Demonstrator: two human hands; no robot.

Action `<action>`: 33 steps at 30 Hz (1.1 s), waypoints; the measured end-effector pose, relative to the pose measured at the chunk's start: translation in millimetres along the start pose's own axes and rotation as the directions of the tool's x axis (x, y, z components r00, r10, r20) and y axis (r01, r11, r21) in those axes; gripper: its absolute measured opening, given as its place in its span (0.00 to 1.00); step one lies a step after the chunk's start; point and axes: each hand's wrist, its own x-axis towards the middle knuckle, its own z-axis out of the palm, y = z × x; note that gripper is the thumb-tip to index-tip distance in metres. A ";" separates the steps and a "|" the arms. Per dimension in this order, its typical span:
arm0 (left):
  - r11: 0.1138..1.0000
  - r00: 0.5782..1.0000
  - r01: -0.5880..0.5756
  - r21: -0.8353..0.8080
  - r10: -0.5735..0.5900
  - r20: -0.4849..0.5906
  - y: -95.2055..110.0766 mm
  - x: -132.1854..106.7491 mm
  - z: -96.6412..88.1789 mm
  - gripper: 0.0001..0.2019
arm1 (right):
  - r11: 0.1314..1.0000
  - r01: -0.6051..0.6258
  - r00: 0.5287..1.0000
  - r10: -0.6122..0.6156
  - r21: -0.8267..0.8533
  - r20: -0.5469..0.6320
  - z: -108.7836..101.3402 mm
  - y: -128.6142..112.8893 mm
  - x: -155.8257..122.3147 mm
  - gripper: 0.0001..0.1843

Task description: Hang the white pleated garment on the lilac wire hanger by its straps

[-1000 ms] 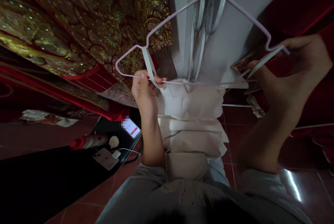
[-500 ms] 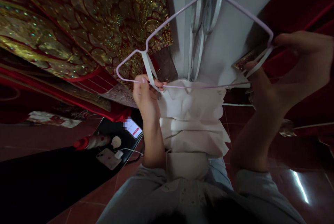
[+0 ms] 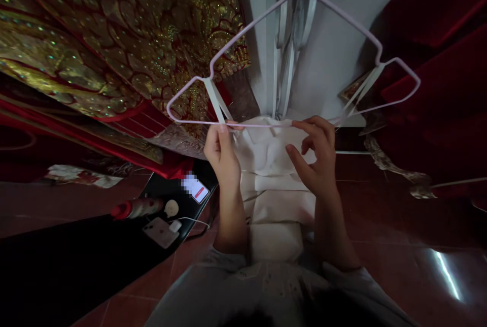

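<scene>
A pale lilac wire hanger [image 3: 262, 27] hangs in front of me, a white garment [image 3: 279, 190] suspended from it by ribbon straps looped into both shoulder notches. My left hand [image 3: 220, 152] pinches the left strap against the hanger's bottom bar, fingers closed. My right hand [image 3: 314, 157] is at the middle of the bar just above the white cloth, fingers curled and apart, the fingertips touching the bar and holding nothing. The right strap [image 3: 361, 93] sits in its notch on its own.
A gold and red embroidered dress [image 3: 114, 37] hangs at the left. A white wall corner with hanging ribbons [image 3: 292, 22] is behind the hanger. A black table [image 3: 76, 256] at lower left holds two phones, a charger and a red-tipped tool. Red cloth drapes at the right.
My right hand let go of the right strap at the hanger's shoulder and moved left and down to the middle of the bottom bar. The left hand stayed in place.
</scene>
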 end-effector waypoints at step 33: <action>0.922 0.997 0.074 -0.380 -0.056 0.058 4.3 12.2 15.7 0.18 | 0.944 -0.171 0.934 0.246 0.281 -0.258 -16.0 48.4 3.7 0.18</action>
